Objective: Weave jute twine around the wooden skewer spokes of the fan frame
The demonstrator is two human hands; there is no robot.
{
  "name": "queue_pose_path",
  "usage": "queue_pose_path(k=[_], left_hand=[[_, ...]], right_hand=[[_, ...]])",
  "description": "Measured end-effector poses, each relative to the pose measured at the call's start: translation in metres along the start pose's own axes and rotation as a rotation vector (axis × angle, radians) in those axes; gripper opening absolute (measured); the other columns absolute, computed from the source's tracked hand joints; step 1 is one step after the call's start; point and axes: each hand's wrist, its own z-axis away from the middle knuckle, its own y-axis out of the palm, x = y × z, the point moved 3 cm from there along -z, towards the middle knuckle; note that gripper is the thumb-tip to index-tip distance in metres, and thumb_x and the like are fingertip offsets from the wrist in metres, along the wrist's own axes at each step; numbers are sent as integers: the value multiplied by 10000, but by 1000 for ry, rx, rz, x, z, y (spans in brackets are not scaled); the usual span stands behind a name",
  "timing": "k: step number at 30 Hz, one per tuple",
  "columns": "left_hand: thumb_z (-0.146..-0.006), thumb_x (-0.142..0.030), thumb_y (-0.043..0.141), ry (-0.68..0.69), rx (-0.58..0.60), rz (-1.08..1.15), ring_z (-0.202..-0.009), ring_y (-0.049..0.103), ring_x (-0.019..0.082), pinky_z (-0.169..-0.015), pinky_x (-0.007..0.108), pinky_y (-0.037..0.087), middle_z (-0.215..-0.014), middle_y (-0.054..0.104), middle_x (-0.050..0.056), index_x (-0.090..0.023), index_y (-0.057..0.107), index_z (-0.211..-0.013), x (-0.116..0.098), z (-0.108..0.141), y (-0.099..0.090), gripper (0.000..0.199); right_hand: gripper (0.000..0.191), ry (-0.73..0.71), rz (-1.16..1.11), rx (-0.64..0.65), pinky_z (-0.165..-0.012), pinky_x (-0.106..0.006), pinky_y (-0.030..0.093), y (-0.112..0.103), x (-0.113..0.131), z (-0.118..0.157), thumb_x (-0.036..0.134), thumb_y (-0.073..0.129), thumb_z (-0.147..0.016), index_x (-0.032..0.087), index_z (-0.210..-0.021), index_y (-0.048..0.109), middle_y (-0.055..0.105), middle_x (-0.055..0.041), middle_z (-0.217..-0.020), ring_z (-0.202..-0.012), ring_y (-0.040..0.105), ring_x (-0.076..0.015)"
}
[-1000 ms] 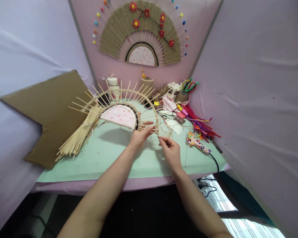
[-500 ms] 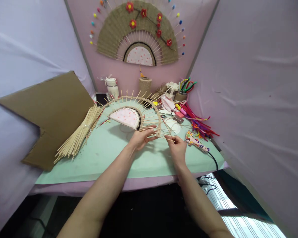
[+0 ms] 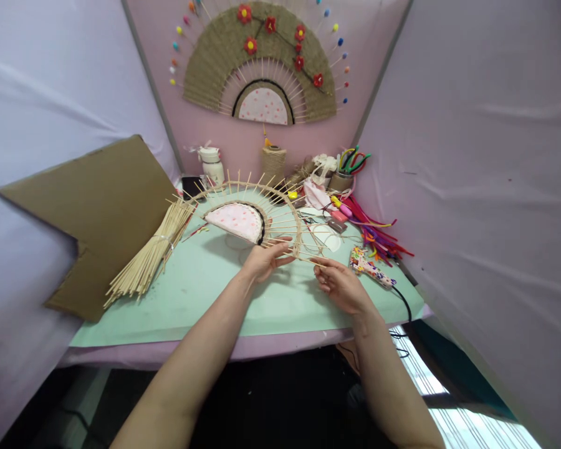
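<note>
My left hand [image 3: 266,260] is closed on the lower right part of a half-round fan frame [image 3: 300,232], made of thin sticks spread like rays with twine woven across them in an arc. At its centre is a half-circle of white cloth with pink spots [image 3: 236,221], edged in black. My right hand [image 3: 339,284] is at the frame's right end, thumb and forefinger pinched at the tip of the lowest stick [image 3: 308,260]; the other fingers are loosely curled. Whether twine is also in that pinch is too small to tell. The frame is tilted above the green tabletop [image 3: 191,312].
A bundle of thin sticks [image 3: 152,249] and brown cardboard [image 3: 116,193] are on the left. A patterned glue gun [image 3: 371,268] and colourful pipe cleaners [image 3: 374,231] lie right. Behind stand a white bottle [image 3: 212,165] and twine spool [image 3: 273,163]. A finished fan [image 3: 210,62] hangs on the wall.
My right hand has turned, its wrist swinging right and its lower fingers loosening, while its fingertips stay by the stick's end. My left hand and the fan frame have barely moved.
</note>
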Motion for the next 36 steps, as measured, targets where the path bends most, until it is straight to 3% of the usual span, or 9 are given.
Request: queue_pose_path(k=[4,9,18,24,28,31,36], left_hand=[[-649,-153,787,-18,-7,-2,-759,689,161,-677,275,599,-796,733,65,-129,723,-842,0,-2,-2,205],[-676,-170,780,7,4,-22,-764,690,163,-716,303,606,-832,739,67,-136,715,-882,1,-4,-6,218],[-638,-147,822,14,-10,-21,-729,693,159,-672,326,612,-969,713,56,-184,655,-1049,2,-4,-7,446],[-700,-135,773,-88,56,-62,-749,703,162,-686,293,606,-890,726,76,-128,668,-988,4,-2,-4,307],[-737,-128,737,-102,97,-41,-785,706,166,-708,276,603,-885,736,86,-118,686,-919,6,1,-2,190],[-733,-141,743,-132,155,-16,-796,708,166,-701,259,601,-927,741,95,-129,695,-948,10,4,3,221],[-701,-98,749,-140,176,36,-755,709,150,-649,237,599,-959,740,70,-159,677,-1037,14,8,9,349]], right_hand=[[327,-176,221,-92,-527,-243,383,-11,1,1,369,742,-677,167,-931,701,611,4,-704,-569,472,-94],[300,-464,310,-312,-587,-266,470,-12,4,4,331,746,-698,209,-851,518,617,17,-753,-626,550,-118],[188,-629,479,-381,-681,-317,538,-15,12,9,314,665,-807,208,-897,540,636,-21,-858,-735,609,-146],[258,-532,285,-395,-572,-283,489,-19,0,1,345,736,-724,208,-823,542,617,22,-717,-581,580,-127],[224,-449,280,-389,-603,-280,451,-5,-10,-9,355,742,-692,187,-810,652,643,5,-699,-616,572,-138],[229,-346,219,-290,-622,-284,433,13,-11,-20,386,744,-668,171,-724,690,659,-12,-689,-646,571,-153],[272,-155,14,-192,-518,-259,364,29,-14,-36,404,783,-587,180,-663,648,617,7,-579,-506,501,-119]])
